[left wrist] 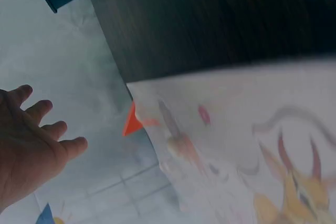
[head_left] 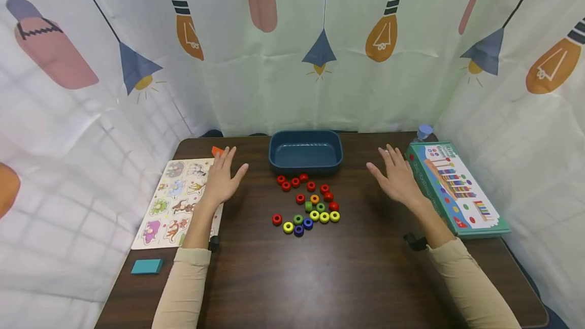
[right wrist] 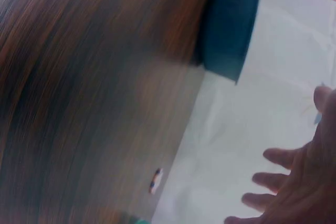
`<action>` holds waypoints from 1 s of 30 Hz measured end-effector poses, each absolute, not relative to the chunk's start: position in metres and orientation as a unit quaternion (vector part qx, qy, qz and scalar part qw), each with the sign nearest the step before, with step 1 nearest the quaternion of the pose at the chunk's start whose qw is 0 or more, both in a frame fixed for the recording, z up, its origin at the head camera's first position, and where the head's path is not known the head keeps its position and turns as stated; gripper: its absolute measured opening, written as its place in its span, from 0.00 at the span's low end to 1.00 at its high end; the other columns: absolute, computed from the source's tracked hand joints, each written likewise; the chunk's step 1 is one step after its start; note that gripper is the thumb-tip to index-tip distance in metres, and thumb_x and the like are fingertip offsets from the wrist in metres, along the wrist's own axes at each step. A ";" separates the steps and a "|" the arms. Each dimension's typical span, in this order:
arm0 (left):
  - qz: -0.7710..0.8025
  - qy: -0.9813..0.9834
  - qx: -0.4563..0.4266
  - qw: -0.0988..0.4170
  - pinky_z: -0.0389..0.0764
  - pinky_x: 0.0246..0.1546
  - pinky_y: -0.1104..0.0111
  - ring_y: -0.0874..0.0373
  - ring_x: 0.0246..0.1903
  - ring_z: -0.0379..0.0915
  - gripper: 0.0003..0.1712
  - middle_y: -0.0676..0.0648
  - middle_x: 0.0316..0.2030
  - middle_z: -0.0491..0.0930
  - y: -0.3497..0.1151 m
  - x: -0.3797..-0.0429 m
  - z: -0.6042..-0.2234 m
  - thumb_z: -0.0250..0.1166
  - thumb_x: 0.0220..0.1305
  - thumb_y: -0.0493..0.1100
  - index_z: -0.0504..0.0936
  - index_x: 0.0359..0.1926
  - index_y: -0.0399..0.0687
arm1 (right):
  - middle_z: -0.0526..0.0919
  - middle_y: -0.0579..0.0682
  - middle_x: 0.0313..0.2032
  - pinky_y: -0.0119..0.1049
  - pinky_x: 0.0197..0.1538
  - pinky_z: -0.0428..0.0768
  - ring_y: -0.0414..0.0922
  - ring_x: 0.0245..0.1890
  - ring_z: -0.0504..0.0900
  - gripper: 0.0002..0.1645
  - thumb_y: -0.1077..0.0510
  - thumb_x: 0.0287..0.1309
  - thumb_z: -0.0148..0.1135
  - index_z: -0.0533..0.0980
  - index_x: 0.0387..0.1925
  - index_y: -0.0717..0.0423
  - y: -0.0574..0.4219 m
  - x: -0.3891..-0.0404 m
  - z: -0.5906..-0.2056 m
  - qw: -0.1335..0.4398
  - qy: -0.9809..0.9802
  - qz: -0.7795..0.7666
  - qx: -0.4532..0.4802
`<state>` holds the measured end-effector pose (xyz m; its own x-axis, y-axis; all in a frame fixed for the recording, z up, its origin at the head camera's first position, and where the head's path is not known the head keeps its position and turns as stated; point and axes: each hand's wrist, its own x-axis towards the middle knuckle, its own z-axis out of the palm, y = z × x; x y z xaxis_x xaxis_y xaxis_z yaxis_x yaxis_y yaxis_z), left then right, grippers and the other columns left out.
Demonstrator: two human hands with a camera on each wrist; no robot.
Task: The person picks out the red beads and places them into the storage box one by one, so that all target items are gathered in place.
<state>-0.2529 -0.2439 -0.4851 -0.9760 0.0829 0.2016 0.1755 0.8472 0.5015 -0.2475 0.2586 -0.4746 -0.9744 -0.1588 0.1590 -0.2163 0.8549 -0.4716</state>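
Both hands are held over the table with fingers spread and nothing in them. In the head view my left hand [head_left: 221,177] is above the right edge of an animal picture board [head_left: 157,202]. My right hand [head_left: 396,176] hovers at the right, beside a green toy box [head_left: 457,187]. Between the hands lie several small ring beads: red ones [head_left: 300,198] toward the back, yellow ones [head_left: 324,217], green ones [head_left: 298,219] and blue ones [head_left: 299,230] nearer the front. Behind the beads stands a dark blue tray [head_left: 306,167] with nothing visible inside.
A teal block [head_left: 147,266] lies at the table's left front. An orange piece [head_left: 217,151] shows behind the left hand. A bottle with a blue cap [head_left: 424,131] stands behind the box. Patterned curtains [head_left: 283,85] surround the table on the back and sides.
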 end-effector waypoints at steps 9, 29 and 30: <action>-0.450 -0.889 -0.068 0.052 0.50 0.70 0.43 0.44 0.75 0.41 0.40 0.44 0.76 0.46 -0.208 -0.266 -0.485 0.50 0.73 0.62 0.46 0.78 0.59 | 0.68 0.58 0.67 0.61 0.63 0.66 0.60 0.66 0.66 0.45 0.27 0.63 0.48 0.65 0.69 0.54 0.235 -0.233 -0.469 0.006 -0.937 0.341 0.080; -0.786 -0.613 0.079 -0.015 0.63 0.68 0.60 0.53 0.72 0.53 0.41 0.45 0.72 0.59 -0.152 -0.300 -0.517 0.63 0.66 0.34 0.56 0.75 0.50 | 0.85 0.42 0.30 0.35 0.32 0.81 0.37 0.28 0.82 0.19 0.51 0.41 0.81 0.83 0.36 0.50 0.164 -0.220 -0.519 -0.071 -0.908 0.395 0.121; -0.787 -0.611 0.080 -0.018 0.63 0.68 0.60 0.52 0.72 0.52 0.41 0.45 0.72 0.59 -0.152 -0.299 -0.514 0.63 0.66 0.34 0.56 0.75 0.50 | 0.85 0.42 0.29 0.35 0.31 0.80 0.37 0.27 0.82 0.18 0.52 0.41 0.81 0.82 0.35 0.50 0.163 -0.220 -0.519 -0.070 -0.910 0.391 0.120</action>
<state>-0.2989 -0.1516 -0.5143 -0.9866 -0.0684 -0.1481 -0.1266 -0.2516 0.9595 -0.2202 0.1628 -0.5193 -0.9613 -0.2735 -0.0334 -0.1639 0.6651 -0.7285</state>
